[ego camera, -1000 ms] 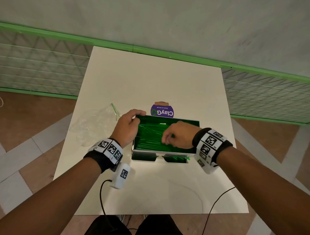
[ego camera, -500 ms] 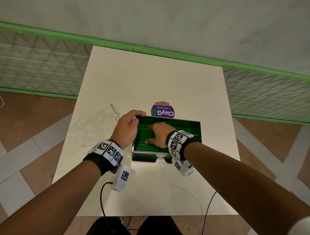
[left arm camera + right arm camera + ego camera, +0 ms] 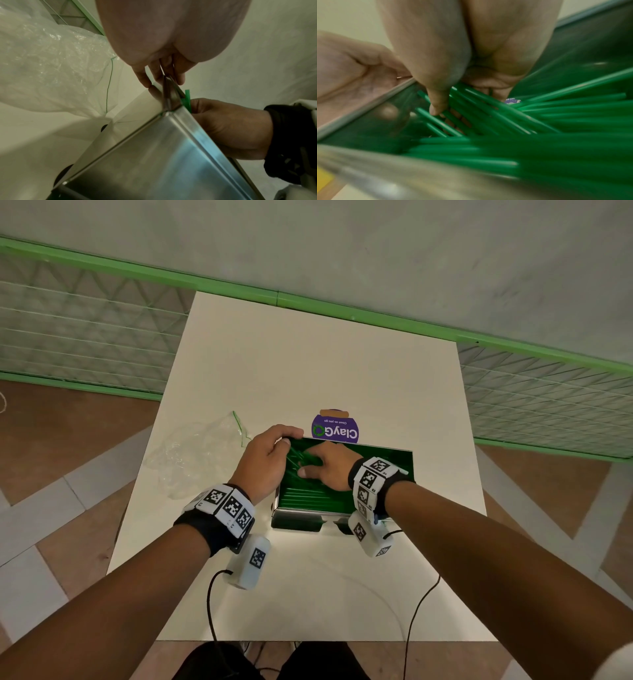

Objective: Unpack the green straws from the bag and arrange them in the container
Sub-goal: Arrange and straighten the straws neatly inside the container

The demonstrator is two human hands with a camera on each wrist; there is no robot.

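A steel container (image 3: 342, 512) sits mid-table, filled with several green straws (image 3: 308, 497). My left hand (image 3: 287, 440) grips its far left corner; in the left wrist view the fingers (image 3: 145, 81) curl over the rim of the container (image 3: 154, 155). My right hand (image 3: 305, 466) reaches into the left end of the box. In the right wrist view its thumb (image 3: 438, 106) presses on top of some green straws (image 3: 505, 128) with fingers underneath, pinching them. These straws lie crossed and askew over the neater rows. One straw end (image 3: 187, 96) pokes above the rim.
A crumpled clear plastic bag (image 3: 195, 453) lies left of the container, close to my left hand. A purple ClayGo sticker (image 3: 335, 431) is on the table (image 3: 308, 364) just behind the box. Cables hang off the near edge. A green-framed mesh fence runs behind.
My right hand has moved from the right side of the container across to its left end and taken hold of straws there. The left hand has stayed on the corner.
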